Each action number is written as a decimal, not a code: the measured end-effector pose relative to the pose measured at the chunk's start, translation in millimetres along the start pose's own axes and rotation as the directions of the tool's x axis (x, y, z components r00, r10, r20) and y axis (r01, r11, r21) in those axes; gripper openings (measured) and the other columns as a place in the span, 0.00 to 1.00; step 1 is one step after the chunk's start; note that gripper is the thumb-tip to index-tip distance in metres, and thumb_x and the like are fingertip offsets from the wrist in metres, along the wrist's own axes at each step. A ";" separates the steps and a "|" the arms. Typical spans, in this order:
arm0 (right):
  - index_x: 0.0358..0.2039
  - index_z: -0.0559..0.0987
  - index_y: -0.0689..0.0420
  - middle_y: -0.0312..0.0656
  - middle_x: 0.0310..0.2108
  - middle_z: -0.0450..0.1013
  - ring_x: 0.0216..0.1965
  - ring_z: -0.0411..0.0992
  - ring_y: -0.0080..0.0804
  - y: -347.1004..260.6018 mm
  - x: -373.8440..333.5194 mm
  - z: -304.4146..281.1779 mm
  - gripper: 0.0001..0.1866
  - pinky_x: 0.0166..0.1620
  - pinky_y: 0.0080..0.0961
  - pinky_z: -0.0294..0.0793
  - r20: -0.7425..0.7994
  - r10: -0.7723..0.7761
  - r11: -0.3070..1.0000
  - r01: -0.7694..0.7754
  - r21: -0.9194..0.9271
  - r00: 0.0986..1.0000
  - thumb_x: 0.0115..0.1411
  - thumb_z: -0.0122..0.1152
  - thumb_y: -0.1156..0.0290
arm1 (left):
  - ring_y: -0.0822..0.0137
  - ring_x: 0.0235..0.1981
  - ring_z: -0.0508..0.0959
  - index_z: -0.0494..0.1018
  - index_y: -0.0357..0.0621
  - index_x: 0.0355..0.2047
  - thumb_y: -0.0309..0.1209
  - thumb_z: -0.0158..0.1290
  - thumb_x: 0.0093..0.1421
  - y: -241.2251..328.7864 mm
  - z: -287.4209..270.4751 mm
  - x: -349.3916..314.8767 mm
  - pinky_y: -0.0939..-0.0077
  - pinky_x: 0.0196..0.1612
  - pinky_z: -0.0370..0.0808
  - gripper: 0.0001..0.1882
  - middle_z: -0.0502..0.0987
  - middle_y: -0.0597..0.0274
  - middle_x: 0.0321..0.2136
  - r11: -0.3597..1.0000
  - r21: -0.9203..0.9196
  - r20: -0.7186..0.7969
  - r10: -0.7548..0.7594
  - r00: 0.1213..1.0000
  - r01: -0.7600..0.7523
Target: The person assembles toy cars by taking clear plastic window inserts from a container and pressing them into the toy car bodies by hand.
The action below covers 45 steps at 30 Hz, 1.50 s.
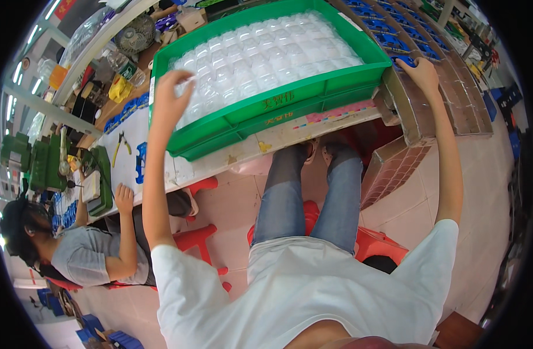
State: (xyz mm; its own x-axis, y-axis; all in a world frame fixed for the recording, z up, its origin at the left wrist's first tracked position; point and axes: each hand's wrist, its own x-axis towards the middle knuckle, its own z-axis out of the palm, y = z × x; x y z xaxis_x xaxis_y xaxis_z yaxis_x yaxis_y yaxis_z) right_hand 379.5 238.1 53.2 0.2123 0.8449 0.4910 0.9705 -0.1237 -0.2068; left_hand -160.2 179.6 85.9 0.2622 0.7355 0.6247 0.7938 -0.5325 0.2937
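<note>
A green plastic crate [272,107] stands on the bench in front of me, filled with rows of small clear plastic-wrapped pieces [243,58]. Over its left end hovers my left hand [172,96], fingers curved and thumb apart, nothing visible between them. My right hand [422,74] reaches past the crate's right corner and has its fingers closed on a blue plastic part [403,61] at the edge of a cardboard tray [446,99]. More blue parts [391,42] lie in rows farther back in that tray. The right fingertips are partly hidden.
To the left, a co-worker [92,250] sits at the bench by a green machine [100,180]. Yellow-handled pliers [121,145], a blue part [141,163], a bottle [124,67] and a fan [135,34] are on that side. Red stools [199,238] stand below.
</note>
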 end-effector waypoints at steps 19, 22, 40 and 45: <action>0.39 0.69 0.63 0.38 0.32 0.67 0.33 0.64 0.22 -48.9 -84.7 -61.7 0.20 0.38 0.16 0.62 -0.589 0.173 0.421 0.481 0.769 0.790 0.50 0.60 0.64 | 0.76 0.18 0.71 0.67 0.35 0.26 0.43 0.60 0.44 -20.2 8.4 -9.4 0.84 0.20 0.67 0.23 0.71 0.60 0.23 0.890 -0.208 0.112 -0.390 0.914 0.405; 0.49 0.63 0.61 0.45 0.46 0.63 0.46 0.63 0.34 -38.4 -156.3 -34.3 0.29 0.49 0.26 0.61 -0.587 0.052 0.701 0.389 0.598 0.808 0.49 0.58 0.63 | 0.78 0.19 0.70 0.64 0.37 0.24 0.33 0.61 0.44 2.4 -2.1 -25.3 0.86 0.24 0.66 0.17 0.70 0.62 0.22 0.952 -0.194 -0.204 -0.275 0.940 0.237; 0.51 0.59 0.68 0.52 0.36 0.69 0.32 0.72 0.37 -159.3 -299.6 -22.4 0.46 0.34 0.30 0.74 0.503 -0.154 -0.341 -0.523 0.781 0.851 0.48 0.42 0.35 | 0.62 0.28 0.75 0.76 0.42 0.30 0.23 0.55 0.34 157.8 78.2 -100.2 0.78 0.27 0.74 0.17 0.71 0.55 0.31 0.870 -0.013 -0.227 0.478 0.849 -0.494; 0.53 0.55 0.66 0.54 0.40 0.67 0.37 0.71 0.41 -158.9 -307.1 -17.0 0.29 0.37 0.33 0.73 0.504 0.010 -0.522 -0.425 0.739 0.864 0.58 0.40 0.57 | 0.63 0.27 0.75 0.74 0.43 0.29 0.19 0.56 0.34 157.4 88.1 -107.0 0.77 0.26 0.73 0.17 0.72 0.57 0.30 0.916 -0.062 -0.288 0.363 0.886 -0.396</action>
State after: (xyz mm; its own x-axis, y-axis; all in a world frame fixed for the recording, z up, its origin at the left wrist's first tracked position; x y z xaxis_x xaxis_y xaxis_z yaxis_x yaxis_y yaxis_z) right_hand 162.1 -10.6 -50.3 0.1361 0.9907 -0.0042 -0.6815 0.0905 -0.7262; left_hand -15.0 54.0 1.5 0.3627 0.3374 0.8687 0.5896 -0.8049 0.0664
